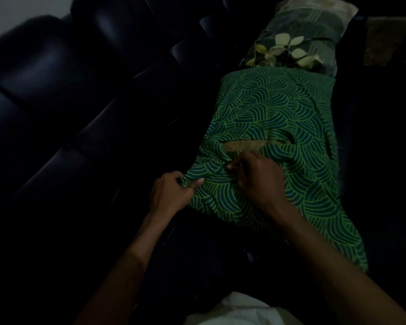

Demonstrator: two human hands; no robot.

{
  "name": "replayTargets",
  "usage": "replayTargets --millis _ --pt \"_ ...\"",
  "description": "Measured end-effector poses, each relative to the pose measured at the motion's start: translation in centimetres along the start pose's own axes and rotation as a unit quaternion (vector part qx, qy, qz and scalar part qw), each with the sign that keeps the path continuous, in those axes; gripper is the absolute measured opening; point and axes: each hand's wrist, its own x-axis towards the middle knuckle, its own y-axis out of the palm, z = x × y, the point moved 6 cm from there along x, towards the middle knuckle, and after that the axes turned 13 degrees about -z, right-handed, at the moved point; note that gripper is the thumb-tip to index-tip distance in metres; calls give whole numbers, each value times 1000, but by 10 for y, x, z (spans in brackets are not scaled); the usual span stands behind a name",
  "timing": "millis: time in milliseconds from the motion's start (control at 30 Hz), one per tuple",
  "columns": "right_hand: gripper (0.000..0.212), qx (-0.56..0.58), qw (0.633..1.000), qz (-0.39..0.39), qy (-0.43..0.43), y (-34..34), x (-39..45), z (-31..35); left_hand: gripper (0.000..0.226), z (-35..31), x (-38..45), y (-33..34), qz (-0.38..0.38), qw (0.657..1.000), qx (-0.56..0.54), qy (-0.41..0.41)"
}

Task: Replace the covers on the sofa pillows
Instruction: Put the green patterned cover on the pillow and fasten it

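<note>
We look down on a dark sofa [56, 95], its smooth padded surface glossy like leather and divided into rounded, puffed sections by deep seams. On its seat lies a pillow in a green cover [277, 141], a soft woven cloth printed with curved, scale-like bands of thin yellow-green lines over dark blue. The cover lies long and loose, wrinkled toward the near end, and reaches from the middle of the seat down to the right.

Across the cover runs a narrow slit [256, 145], lens-shaped, and through it we see a strip of dull brown pillow fabric [242, 146].

Our left hand [171, 193] clenches a bunched corner of the green cover at its left edge, the thumb pressed over the fold and the cloth gathered into tight creases. Our right hand [256, 174] rests on the cover just below the slit, its fingertips pinching a small ridge of the cloth; lines of tension run from there to the left hand.

Beyond the far end of the green cover, touching it, lies a second pillow [302, 43], plump and rectangular, in grey-green cloth with pale cream leaf shapes. To its right a patch of brownish, mottled fabric [384, 41] shows at the edge of view; we cannot tell what it is. At the bottom edge a piece of white cloth [239, 310] appears.
</note>
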Motion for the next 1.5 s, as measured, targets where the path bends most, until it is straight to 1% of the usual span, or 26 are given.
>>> replayTargets --millis 33,67,100,167,233,300,333,367,433,500,600,700,733,833,933,1033,1100,1133,1167,1200,1233,1300,1333,1400,1433,1500 --pt "10 -13 1000 14 14 5 0 -3 76 0 -1 2 27 999 20 -1" --pt "10 -34 999 24 22 9 0 -5 79 0 -5 7 60 998 19 -9" --pt "9 -52 998 31 29 11 0 -7 75 0 -9 11 96 995 1 -25" --pt "14 -56 997 29 43 10 3 -8 53 2 -13 14 147 982 -87 -79" --pt "18 -40 999 -4 24 3 7 -1 29 2 -13 11 187 962 -157 -119" --pt "22 -29 999 -40 -16 -3 10 13 21 0 -9 6 204 955 -178 -122" --pt "24 -26 998 -54 -31 -4 10 18 23 -1 -6 4 194 958 -174 -118" --pt "24 -24 997 -60 -30 -3 9 19 31 -3 -3 1 174 966 -156 -110" --pt "21 -19 998 -51 20 4 3 6 60 -5 3 1 118 985 -88 -85" --pt "16 -25 997 -34 64 13 -4 -13 68 -7 1 2 76 993 -64 -62" --pt "17 -37 997 -35 53 13 -7 -24 58 -6 -7 2 47 990 -131 -21" --pt "23 -14 998 -27 55 10 -2 -32 31 2 -18 -3 42 968 -248 -1" --pt "26 -8 998 -27 56 8 -1 -35 26 7 -21 -5 36 958 -285 4" --pt "32 -2 997 -30 64 1 4 -45 29 12 -38 -6 39 935 -352 35" --pt "30 6 995 -31 99 -2 9 -55 28 12 -51 6 61 915 -399 19" --pt "30 33 991 -37 126 -5 6 -51 37 3 -55 17 48 908 -416 5" --pt "26 59 986 -87 130 -16 -1 -36 35 1 -53 20 13 914 -405 10" --pt "21 59 983 -126 117 -25 -6 -26 31 -1 -51 20 -7 919 -394 19" --pt "22 59 982 -151 97 -33 -13 -15 26 -4 -49 19 -29 923 -383 33" --pt "26 69 983 -152 77 -38 -20 -5 22 -10 -48 17 -49 926 -371 52" --pt "27 88 985 -130 67 -39 -28 2 22 -17 -47 14 -68 927 -361 72" --pt "23 136 983 -87 82 -42 -41 9 27 -38 -46 8 -90 922 -360 111" --pt "17 158 978 -92 97 -47 -42 8 26 -51 -46 5 -94 915 -370 132" --pt "7 179 967 -133 126 -65 -31 2 17 -81 -47 -2 -96 894 -405 165" --pt "9 183 960 -148 150 -75 -24 -4 13 -97 -46 -3 -83 885 -424 174" --pt "15 196 942 -171 210 -95 -10 -21 17 -127 -47 -2 -42 871 -452 189"
